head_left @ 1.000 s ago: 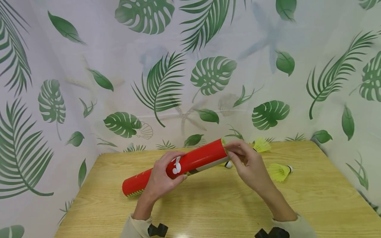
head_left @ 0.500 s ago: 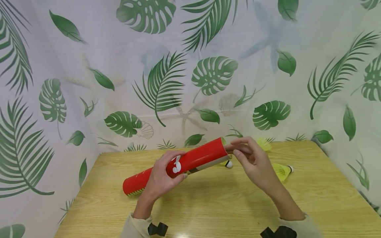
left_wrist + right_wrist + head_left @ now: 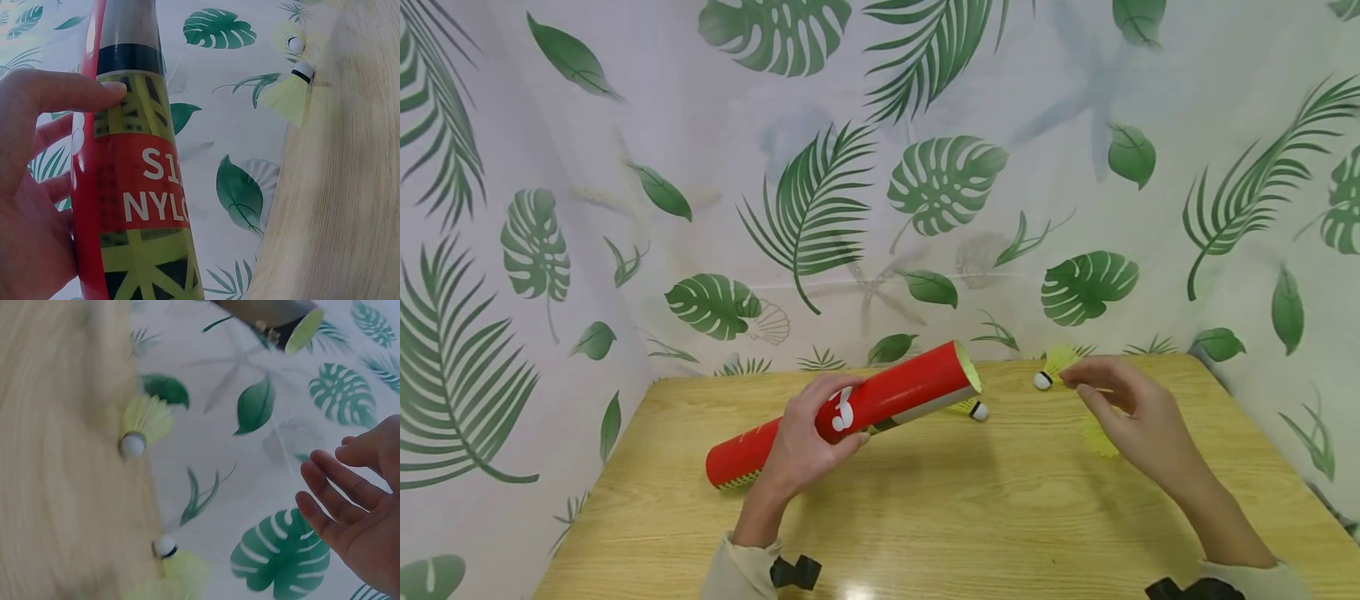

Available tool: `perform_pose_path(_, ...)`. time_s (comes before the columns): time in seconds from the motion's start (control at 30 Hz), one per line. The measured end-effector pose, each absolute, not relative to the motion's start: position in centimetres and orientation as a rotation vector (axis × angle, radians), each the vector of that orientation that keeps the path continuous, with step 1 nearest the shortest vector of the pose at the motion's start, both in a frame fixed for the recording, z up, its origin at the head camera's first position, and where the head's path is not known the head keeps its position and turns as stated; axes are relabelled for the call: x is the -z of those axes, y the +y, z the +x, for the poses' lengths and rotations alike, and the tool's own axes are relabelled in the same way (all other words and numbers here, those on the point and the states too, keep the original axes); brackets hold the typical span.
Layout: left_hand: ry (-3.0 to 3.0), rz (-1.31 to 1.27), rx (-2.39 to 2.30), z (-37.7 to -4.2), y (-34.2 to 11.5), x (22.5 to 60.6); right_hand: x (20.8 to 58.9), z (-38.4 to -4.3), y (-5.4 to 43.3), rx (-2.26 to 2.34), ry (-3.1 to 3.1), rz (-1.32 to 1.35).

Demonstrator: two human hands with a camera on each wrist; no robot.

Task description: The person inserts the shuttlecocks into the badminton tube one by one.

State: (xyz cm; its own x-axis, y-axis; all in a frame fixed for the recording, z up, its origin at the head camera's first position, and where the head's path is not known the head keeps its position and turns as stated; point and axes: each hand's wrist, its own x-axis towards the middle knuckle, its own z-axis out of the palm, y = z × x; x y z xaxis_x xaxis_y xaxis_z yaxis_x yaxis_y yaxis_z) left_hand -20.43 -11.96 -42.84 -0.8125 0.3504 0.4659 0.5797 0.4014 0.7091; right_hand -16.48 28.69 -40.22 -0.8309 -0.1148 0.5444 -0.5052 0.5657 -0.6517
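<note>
Left hand wrapped round the one red tube, mid-left over the counter. Right hand half-open, fingers loosely bent, nothing held. Three shuttlecocks: one behind the tube, one by the back edge, one partly behind the right hand. Tube's long axis slants, open mouth up and right.

Lt beige slvs, blk angular wrist units, 1 ea. side
</note>
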Motion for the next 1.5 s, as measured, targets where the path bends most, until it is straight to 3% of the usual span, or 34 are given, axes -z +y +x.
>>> perform_pose_path(0.4,-2.421,-0.82,1.366,-20.7,-12.1,42.9,43.4,-17.2,33.7,-0.735,-2.483,0.611)
perform_pose_path(0.67,-2.404,-0.845,1.35,-20.7,-12.0,42.9,46.0,-17.8,36.0,-0.689,-2.53,0.64)
perform_pose_path(1.5,-2.406,-0.825,1.352,-20.4,-12.6,43.2,48.3,-19.4,37.1,-0.678,-2.685,0.63)
